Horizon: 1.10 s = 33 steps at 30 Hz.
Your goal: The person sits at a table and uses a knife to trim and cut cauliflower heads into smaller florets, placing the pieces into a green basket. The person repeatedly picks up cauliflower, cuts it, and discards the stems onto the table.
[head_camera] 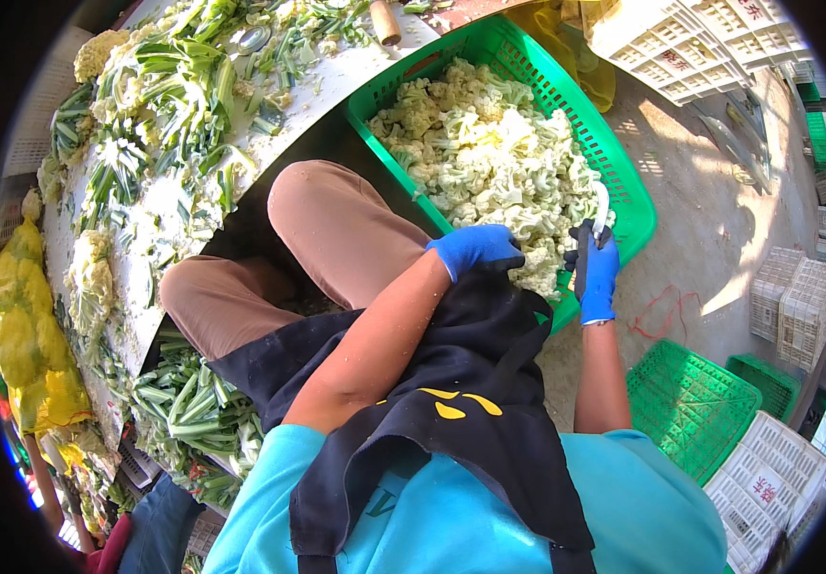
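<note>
A green plastic crate (640,208) full of cut cauliflower florets (484,151) stands before me. Over the crate's near right corner, my right hand (596,269), in a blue and black glove, is closed around a knife (601,208) whose pale curved blade points away from me over the florets. My left hand (481,251), in a matching glove, is at the crate's near edge above my dark apron, touching or just over the florets. Its fingers are curled and mostly turned away, so whether it holds a piece cannot be told.
Cauliflower leaves and trimmings (183,86) cover the white table (334,86) at the left, with a wooden handle (385,23). A yellow net bag (32,323) stands beyond. Green crates (692,409) and white crates (768,488) lie right. Another person's arm (43,481) shows lower left.
</note>
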Motion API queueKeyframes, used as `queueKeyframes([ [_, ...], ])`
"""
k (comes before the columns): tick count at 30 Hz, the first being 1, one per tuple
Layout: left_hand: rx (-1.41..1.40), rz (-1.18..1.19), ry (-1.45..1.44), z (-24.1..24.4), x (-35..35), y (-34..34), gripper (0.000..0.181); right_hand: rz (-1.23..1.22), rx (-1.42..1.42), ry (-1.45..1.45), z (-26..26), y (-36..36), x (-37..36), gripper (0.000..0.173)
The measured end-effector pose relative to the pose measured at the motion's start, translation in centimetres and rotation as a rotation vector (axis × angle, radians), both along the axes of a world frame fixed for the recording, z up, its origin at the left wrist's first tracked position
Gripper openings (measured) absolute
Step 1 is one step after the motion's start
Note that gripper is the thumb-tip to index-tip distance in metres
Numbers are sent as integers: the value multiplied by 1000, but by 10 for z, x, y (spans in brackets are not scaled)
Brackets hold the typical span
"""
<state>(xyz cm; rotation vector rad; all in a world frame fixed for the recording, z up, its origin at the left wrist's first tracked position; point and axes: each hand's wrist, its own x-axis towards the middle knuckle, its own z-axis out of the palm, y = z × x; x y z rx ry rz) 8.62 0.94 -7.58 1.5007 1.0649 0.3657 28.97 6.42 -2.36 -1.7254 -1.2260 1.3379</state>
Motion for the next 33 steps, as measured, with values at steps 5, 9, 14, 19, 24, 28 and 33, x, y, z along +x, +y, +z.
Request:
queueKeyframes([
  [5, -23, 607, 266, 32, -13, 5, 35, 360, 267, -475, -3, -15, -58, 48],
  [9, 6, 841, 283, 48, -30, 6, 32, 630, 357, -828, -40, -17, -56, 46],
  [14, 140, 1048, 95, 70, -47, -6, 30, 329, 252, -747, -5, 16, 20, 40],
  [19, 842, 1414, 36, 138, -129, -9, 27, 295, 174, -439, 9, 3, -20, 36],
  [24, 721, 2104, 532, 169, -318, -75, 55, 478, 244, -287, 15, -16, -97, 30],
  [28, 391, 1677, 622, 170, -382, -90, 94, 545, 135, -261, 21, -21, -132, 25],
  [33, 2, 1526, 1209, 140, -357, -5, 107, 612, 72, -233, 32, -34, -177, 22],
])
